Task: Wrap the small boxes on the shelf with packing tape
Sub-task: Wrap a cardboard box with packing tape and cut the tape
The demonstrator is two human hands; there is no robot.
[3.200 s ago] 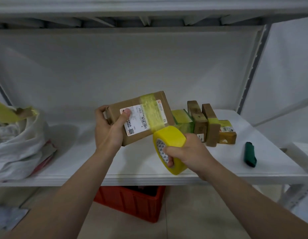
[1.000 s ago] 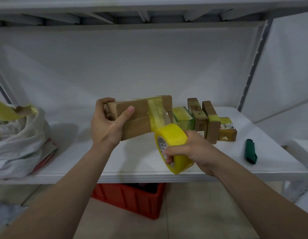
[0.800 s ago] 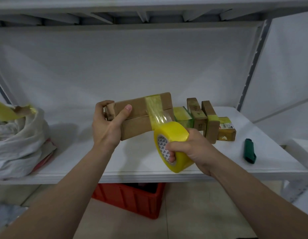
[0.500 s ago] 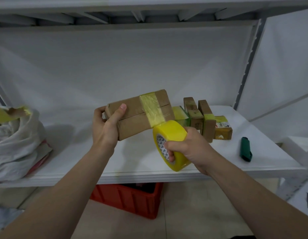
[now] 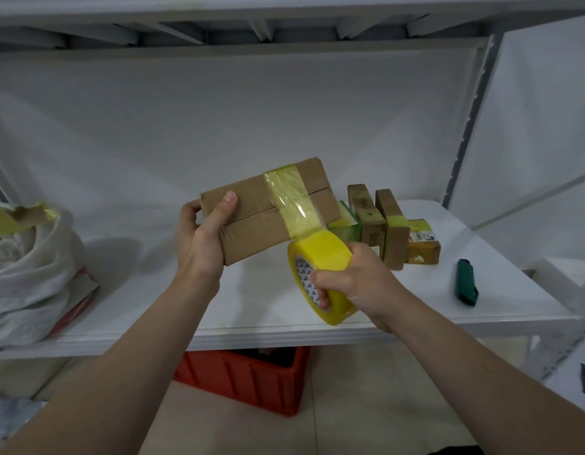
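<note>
A cardboard box [image 5: 268, 210], held above the white shelf [image 5: 284, 310], wears a band of yellow tape — we judge the wrapping mid-turn. The left hand [image 5: 199, 244] grips its end; the right hand [image 5: 353, 284] clasps the tape roll [image 5: 320, 254]. Next, we reckon, the roll passes underneath — taut. Taped boxes [image 5: 383, 224] stand nearby.

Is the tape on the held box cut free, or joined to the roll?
Joined: the strip of tape runs unbroken from the box down to the roll in the right hand.
</note>
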